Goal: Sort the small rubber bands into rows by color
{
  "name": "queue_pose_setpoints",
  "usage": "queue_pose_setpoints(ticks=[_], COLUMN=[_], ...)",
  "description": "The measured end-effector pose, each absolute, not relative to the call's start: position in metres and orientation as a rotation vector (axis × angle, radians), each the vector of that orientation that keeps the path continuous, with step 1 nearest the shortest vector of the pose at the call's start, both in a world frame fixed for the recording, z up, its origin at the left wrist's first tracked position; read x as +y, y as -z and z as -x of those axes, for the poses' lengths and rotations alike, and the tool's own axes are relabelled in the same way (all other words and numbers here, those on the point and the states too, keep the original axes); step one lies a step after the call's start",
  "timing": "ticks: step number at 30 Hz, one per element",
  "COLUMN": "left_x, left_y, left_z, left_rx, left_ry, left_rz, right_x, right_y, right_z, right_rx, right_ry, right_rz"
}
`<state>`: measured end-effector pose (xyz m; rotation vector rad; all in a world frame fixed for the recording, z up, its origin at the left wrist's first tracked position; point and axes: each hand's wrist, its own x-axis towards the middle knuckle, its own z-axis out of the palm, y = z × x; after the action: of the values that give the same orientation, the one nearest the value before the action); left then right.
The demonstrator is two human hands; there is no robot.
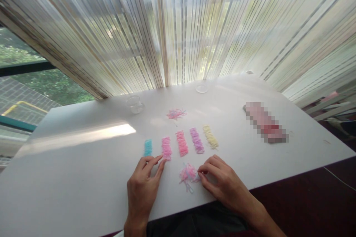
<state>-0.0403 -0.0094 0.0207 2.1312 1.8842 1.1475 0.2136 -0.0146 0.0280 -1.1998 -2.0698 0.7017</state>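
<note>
The left hand (144, 183) has thumb and forefinger at the near end of a pink column of thin strands (166, 146); whether they pinch one cannot be told. The right hand (221, 178) has its bent fingertips at the edge of a loose pink, lilac and pale-blue strand pile (188, 172); its grip is unclear too. Left of the pink column lies a turquoise one (148, 147); to its right, coral-pink (182, 143), purple (197, 141) and yellow (210, 137) ones. Beyond, a smaller pinkish strand pile (175, 113) lies on the white surface (83, 181), near a clear round container (136, 109).
</note>
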Motion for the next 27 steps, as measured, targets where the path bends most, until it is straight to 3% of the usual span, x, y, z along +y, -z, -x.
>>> queue_pose_setpoints(ticks=[10,27], left_x=[-0.026,-0.023], left_y=[-0.027,-0.028], left_z=[0.007,0.009], left_rx=[1.470,1.384], left_ry=[-1.062,-1.050], left_rz=[-2.213,-2.128], right_x=[-0.008,-0.010], right_y=[-0.026,-0.033], right_z=[-0.197,-0.199], right_rx=[-2.136,-2.066], right_ry=[-0.676,-0.760], right_rz=[1.283,1.177])
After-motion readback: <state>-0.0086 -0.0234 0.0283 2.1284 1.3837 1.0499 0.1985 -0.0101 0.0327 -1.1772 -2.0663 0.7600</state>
